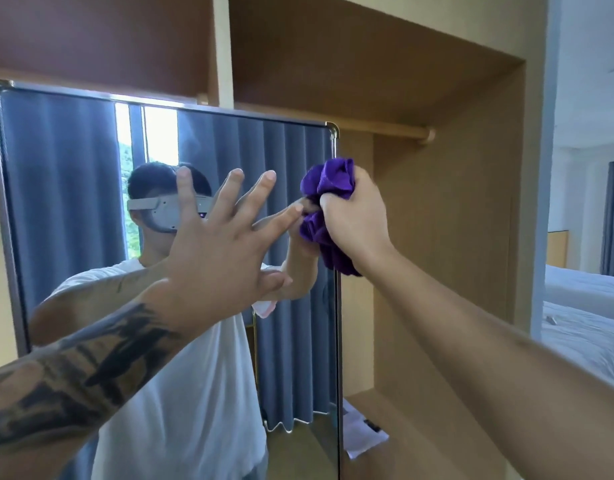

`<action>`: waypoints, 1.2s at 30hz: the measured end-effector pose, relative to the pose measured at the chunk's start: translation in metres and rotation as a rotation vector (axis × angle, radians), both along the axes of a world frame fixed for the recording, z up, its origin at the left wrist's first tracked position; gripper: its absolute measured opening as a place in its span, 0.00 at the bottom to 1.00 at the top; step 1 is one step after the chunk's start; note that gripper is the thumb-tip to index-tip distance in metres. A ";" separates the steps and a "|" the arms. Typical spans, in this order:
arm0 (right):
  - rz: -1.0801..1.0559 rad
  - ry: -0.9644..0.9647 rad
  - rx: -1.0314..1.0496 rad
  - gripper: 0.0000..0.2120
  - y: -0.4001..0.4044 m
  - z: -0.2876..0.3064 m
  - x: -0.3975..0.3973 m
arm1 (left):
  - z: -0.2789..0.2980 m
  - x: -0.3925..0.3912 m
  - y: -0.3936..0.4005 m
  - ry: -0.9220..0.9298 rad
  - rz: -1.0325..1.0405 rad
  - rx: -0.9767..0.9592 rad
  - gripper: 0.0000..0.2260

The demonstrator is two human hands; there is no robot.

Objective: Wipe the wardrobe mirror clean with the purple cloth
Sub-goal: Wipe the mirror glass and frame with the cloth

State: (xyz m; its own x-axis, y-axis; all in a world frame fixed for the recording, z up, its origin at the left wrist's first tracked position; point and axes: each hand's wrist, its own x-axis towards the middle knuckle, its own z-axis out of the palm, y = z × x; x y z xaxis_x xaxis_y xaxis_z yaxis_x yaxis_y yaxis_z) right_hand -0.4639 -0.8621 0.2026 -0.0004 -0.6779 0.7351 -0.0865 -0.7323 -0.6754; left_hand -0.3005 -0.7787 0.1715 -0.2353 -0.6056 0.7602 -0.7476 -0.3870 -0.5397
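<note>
A tall mirror [73, 188] with a metal frame stands in the wardrobe and reflects a person in a white shirt and blue curtains. My right hand [355, 216] grips a bunched purple cloth [328, 183] at the mirror's right edge, near its upper right corner. My left hand [225, 233] is raised in front of the glass with fingers spread straight, its index fingertip close to the cloth. I cannot tell whether the left hand touches the glass.
The open wooden wardrobe bay [447, 237] with a hanging rail [385, 128] lies right of the mirror. White papers [362, 434] lie on its floor. A bed with white sheets [582, 306] is at the far right.
</note>
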 end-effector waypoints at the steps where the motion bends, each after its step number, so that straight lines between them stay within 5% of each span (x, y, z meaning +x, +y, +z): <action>1: 0.002 0.003 -0.004 0.15 0.000 -0.015 0.000 | 0.000 0.000 -0.001 0.006 0.002 0.001 0.42; 11: -0.019 0.077 0.069 0.15 -0.009 -0.129 0.000 | 0.001 -0.001 -0.003 -0.024 0.027 -0.010 0.43; 25: -0.125 0.085 0.072 0.19 -0.015 0.028 0.009 | -0.002 0.003 -0.004 -0.032 -0.012 -0.039 0.41; 36: -0.075 0.181 0.063 0.15 -0.015 -0.131 0.006 | -0.003 0.002 -0.005 0.005 -0.013 -0.041 0.42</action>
